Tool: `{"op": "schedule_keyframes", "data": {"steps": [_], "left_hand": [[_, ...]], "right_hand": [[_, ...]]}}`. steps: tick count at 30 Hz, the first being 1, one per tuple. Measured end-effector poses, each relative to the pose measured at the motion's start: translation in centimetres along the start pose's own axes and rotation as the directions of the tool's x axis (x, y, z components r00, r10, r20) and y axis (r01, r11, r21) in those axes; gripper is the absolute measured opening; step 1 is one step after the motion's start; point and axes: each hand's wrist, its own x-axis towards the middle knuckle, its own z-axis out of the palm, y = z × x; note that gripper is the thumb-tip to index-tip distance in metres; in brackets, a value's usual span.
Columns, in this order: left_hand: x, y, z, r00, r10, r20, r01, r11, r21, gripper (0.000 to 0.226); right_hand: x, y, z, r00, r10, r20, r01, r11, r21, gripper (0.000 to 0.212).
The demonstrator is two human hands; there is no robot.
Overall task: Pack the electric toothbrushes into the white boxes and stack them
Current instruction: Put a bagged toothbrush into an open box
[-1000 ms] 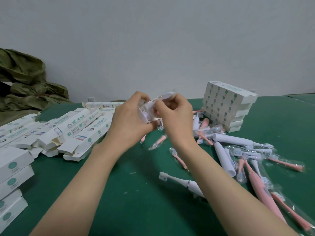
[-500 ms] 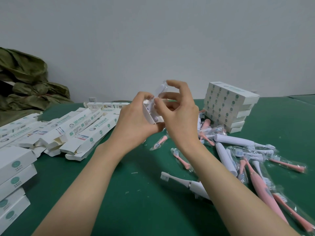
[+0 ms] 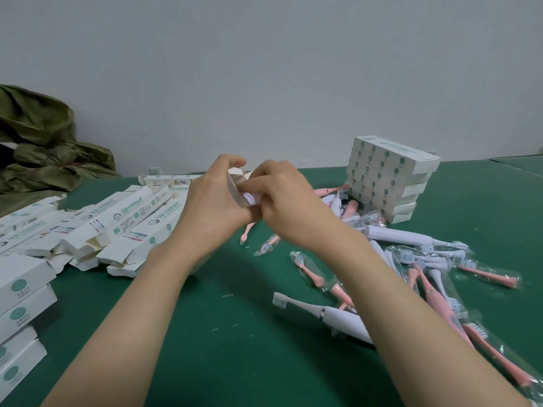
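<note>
Centrally, the left hand (image 3: pixel 217 207) curls round a small white box (image 3: pixel 236 186) raised above the green table (image 3: pixel 235 353). The right hand (image 3: pixel 289 207) pinches the box's open end, where a rounded pale object (image 3: pixel 251 198) shows. At left lie open cartons (image 3: pixel 129 221) printed "WISDENT" in green; their smaller print is illegible. A near-left stack of closed boxes (image 3: pixel 22 295) and a far-right stack (image 3: pixel 388 177) bear round green emblems whose wording cannot be read. A white toothbrush (image 3: pixel 332 314) lies near the right forearm, beside pink toothbrushes (image 3: pixel 440 306) and wrapped brush heads (image 3: pixel 484 274). Olive cloth (image 3: pixel 44 148) sits far left.
</note>
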Motion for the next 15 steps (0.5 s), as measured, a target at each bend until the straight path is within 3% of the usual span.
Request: {"op": "schedule_keyframes", "data": {"steps": [2, 4, 6, 8, 11, 15], "left_hand": [[0.0, 0.0, 0.0, 1.0, 0.012, -0.02, -0.013, 1.0, -0.01, 0.065], [-0.1, 0.0, 0.0, 1.0, 0.024, -0.013, -0.024, 1.0, 0.002, 0.069], [-0.1, -0.1, -0.1, 0.999, 0.034, 0.006, -0.034, 0.999, 0.009, 0.07], [0.0, -0.2, -0.2, 0.999, 0.04, 0.018, -0.04, 0.999, 0.017, 0.07], [0.1, -0.3, -0.2, 0.999, 0.041, 0.028, -0.041, 0.999, 0.02, 0.071], [0.2, -0.4, -0.1, 0.998, 0.045, 0.049, -0.046, 0.999, 0.019, 0.071]], "right_hand": [[0.2, 1.1, -1.6, 0.968, 0.198, -0.155, -0.143, 0.942, 0.305, 0.042], [0.0, 4.0, -2.7, 0.865, 0.418, -0.277, -0.287, 0.865, 0.411, 0.04], [-0.6, 8.0, -3.2, 0.764, 0.603, -0.229, -0.559, 0.797, 0.229, 0.037], [-2.0, 12.0, -3.0, 0.635, 0.763, -0.125, -0.773, 0.629, -0.088, 0.031], [-4.3, 15.0, -1.7, 0.521, 0.853, -0.041, -0.805, 0.474, -0.356, 0.021], [-5.2, 16.0, -0.6, 0.518, 0.852, -0.074, -0.826, 0.476, -0.303, 0.016]]}}
